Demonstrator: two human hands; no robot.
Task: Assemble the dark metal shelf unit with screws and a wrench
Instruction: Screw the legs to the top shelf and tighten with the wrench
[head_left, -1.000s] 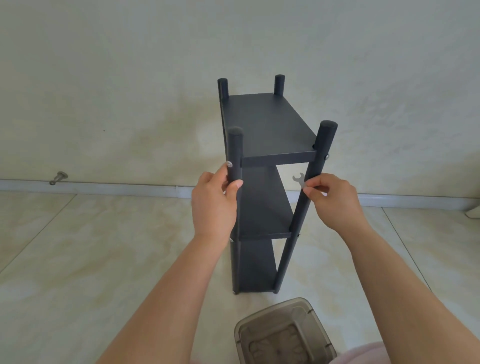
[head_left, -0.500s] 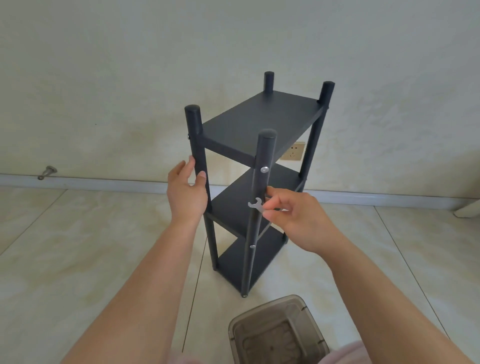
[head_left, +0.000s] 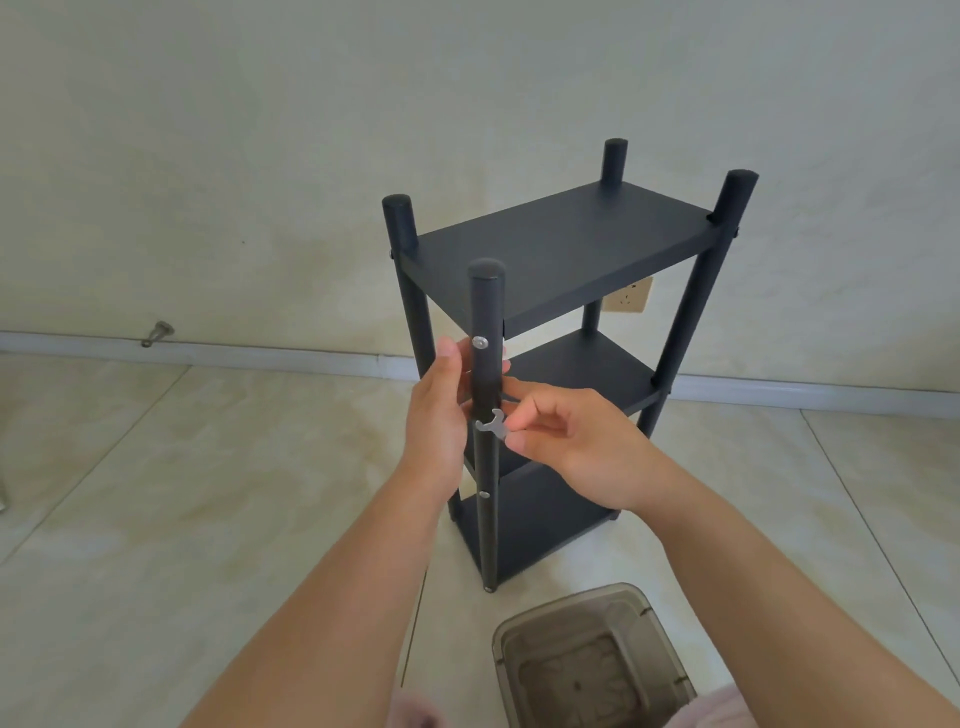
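The dark metal shelf unit (head_left: 566, 244) stands upright on the tiled floor, three shelves between four round posts. Its nearest post (head_left: 484, 306) faces me, with a silver screw head (head_left: 480, 342) just under the top shelf and another screw (head_left: 484, 494) lower down. My left hand (head_left: 439, 415) grips this post from the left, below the upper screw. My right hand (head_left: 566, 447) pinches a small flat silver wrench (head_left: 491, 423) right against the post, between the two screws.
A translucent grey plastic box (head_left: 592, 660) sits on the floor just in front of the shelf. The wall and white skirting run behind, with a wall socket (head_left: 626, 296) and a metal door stop (head_left: 156, 333) at left.
The shelf has turned so a different corner post faces me. My left hand moved from the left post to the near post. My right hand stays at that post with the wrench.
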